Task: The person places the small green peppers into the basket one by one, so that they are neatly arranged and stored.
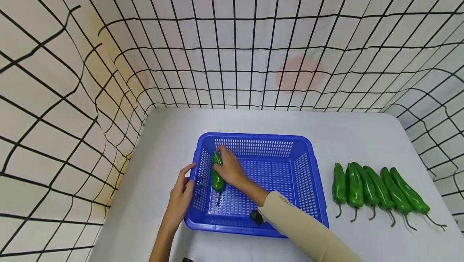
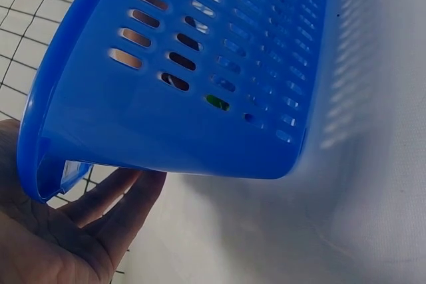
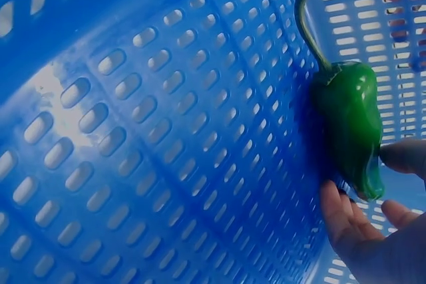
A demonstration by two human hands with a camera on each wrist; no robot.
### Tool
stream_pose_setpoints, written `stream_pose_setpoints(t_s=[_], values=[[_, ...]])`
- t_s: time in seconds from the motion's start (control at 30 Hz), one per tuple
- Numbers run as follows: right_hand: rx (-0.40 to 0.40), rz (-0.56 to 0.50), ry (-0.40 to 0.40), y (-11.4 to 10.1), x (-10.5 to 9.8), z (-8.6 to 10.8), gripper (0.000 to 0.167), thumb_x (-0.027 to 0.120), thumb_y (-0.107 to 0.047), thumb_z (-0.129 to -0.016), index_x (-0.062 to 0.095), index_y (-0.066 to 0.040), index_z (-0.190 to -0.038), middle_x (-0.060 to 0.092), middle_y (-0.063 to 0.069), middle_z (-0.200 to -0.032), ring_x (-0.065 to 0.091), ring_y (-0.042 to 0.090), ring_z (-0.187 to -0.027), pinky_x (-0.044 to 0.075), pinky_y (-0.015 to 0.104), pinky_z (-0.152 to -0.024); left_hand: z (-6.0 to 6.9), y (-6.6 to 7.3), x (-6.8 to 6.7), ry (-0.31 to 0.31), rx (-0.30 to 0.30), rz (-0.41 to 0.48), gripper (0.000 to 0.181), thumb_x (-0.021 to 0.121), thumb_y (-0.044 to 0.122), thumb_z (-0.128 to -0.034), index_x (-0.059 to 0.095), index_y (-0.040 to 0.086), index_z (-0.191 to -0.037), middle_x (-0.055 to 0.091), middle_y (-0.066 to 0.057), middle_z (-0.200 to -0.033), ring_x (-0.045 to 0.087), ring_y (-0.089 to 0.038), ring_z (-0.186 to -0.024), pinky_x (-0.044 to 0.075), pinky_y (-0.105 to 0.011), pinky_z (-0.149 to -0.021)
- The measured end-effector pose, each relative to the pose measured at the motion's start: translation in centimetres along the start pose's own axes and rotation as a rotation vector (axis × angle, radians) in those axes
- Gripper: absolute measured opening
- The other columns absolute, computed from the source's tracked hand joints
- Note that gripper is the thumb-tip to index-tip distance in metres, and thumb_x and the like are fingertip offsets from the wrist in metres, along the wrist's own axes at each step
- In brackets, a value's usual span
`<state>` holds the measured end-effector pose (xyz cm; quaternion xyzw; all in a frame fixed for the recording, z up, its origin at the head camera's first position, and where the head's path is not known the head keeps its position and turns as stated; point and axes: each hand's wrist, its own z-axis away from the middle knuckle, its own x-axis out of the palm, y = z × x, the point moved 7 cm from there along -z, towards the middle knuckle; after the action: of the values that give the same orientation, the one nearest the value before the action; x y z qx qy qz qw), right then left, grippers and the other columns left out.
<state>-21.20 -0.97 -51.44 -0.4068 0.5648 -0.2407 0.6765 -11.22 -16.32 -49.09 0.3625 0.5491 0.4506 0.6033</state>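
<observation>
A green chili pepper point(image 1: 217, 177) lies along the left side inside a blue perforated basket point(image 1: 250, 136), its stem toward the near side. My right hand point(image 1: 230, 169) reaches into the basket and holds the pepper near its tip. In the right wrist view, the thumb is on one side of the pepper point(image 3: 356, 118) and the other fingers point(image 3: 336, 214) are at its tip. My left hand point(image 1: 181, 195) touches the basket's left rim from outside. In the left wrist view, its fingers point(image 2: 126, 214) extend beside the outer wall of the basket point(image 2: 166, 131).
Several more green chili peppers point(image 1: 369, 185) lie side by side on the white table point(image 1: 174, 125) to the right of the basket. Black wire grid panels point(image 1: 235, 48) stand around the back and sides. A small black device point(image 1: 256, 217) sits by the right wrist.
</observation>
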Motion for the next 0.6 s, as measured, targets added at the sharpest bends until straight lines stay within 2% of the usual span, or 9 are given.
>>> stream_pose_setpoints(t_s=[0.13, 0.37, 0.6], values=[[0.0, 0.001, -0.012, 0.0, -0.3, 0.1, 0.047, 0.065, -0.009, -0.089, 0.049, -0.005, -0.133, 0.056, 0.015, -0.105, 0.055, 0.023, -0.087, 0.052, 0.029, -0.062, -0.1, -0.1, 0.0, 0.001, 0.002, 0.0, 0.047, 0.041, 0.012, -0.1032, 0.04, 0.026, -0.148, 0.062, -0.023, -0.119, 0.068, -0.031, -0.087, 0.059, -0.039, -0.065], [0.0, 0.018, -0.015, -0.2, -0.9, 0.2, 0.05, 0.063, -0.012, -0.091, 0.049, -0.006, -0.138, 0.057, 0.02, -0.119, 0.059, 0.029, -0.104, 0.053, 0.034, -0.07, -0.2, -0.1, 0.1, 0.002, 0.019, -0.008, 0.047, 0.041, 0.011, -0.103, 0.04, 0.024, -0.148, 0.062, -0.025, -0.119, 0.069, -0.033, -0.088, 0.06, -0.039, -0.065], [-0.034, -0.021, 0.0, -0.8, -2.4, 0.2, 0.054, 0.064, -0.009, -0.086, 0.049, -0.003, -0.137, 0.061, 0.02, -0.112, 0.062, 0.029, -0.097, 0.054, 0.04, -0.078, -0.1, -0.2, 0.0, 0.002, 0.005, -0.005, 0.047, 0.041, 0.012, -0.1032, 0.04, 0.025, -0.149, 0.061, -0.025, -0.121, 0.068, -0.032, -0.088, 0.06, -0.039, -0.065]])
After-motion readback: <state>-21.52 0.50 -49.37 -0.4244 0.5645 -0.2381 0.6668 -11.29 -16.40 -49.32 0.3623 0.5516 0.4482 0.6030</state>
